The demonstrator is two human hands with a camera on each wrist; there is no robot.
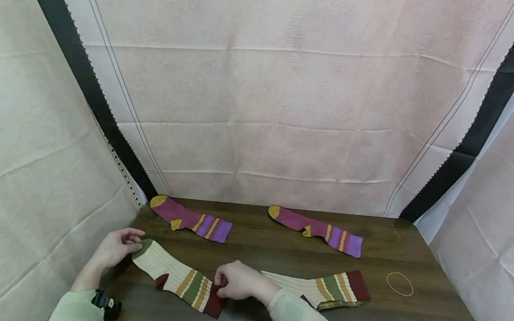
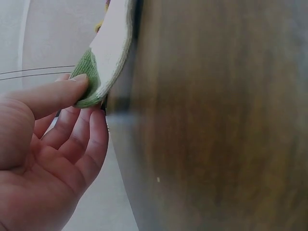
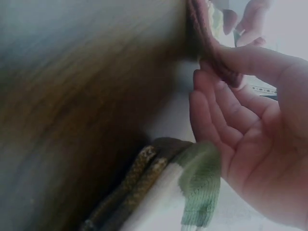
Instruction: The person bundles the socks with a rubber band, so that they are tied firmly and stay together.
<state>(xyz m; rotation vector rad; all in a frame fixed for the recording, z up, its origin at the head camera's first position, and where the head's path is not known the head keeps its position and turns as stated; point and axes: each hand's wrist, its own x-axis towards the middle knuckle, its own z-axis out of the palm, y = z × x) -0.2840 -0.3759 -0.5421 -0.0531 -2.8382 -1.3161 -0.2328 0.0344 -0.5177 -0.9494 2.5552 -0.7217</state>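
A cream sock (image 1: 168, 264) with a green toe, a maroon heel and cuff, and mustard and green stripes lies slantwise at the front left. At its toe end, my left hand (image 1: 114, 249) pinches the green toe (image 2: 88, 72) between thumb and fingers. The maroon cuff (image 3: 211, 48) is pinched by my right hand (image 1: 246, 281). Just right of that hand lies a similar cream sock (image 1: 337, 286), its toe end hidden behind my right hand and sleeve in the head view. The right wrist view shows that sock's green toe (image 3: 202, 178) close below my hand.
Two plum socks with yellow toes and heels lie along the back, one at left (image 1: 187, 217) and one at right (image 1: 293, 220). A thin elastic band (image 1: 412, 289) rests on the dark wooden table (image 1: 433, 313) at right. Pale cloth walls (image 1: 286, 108) enclose the back and sides.
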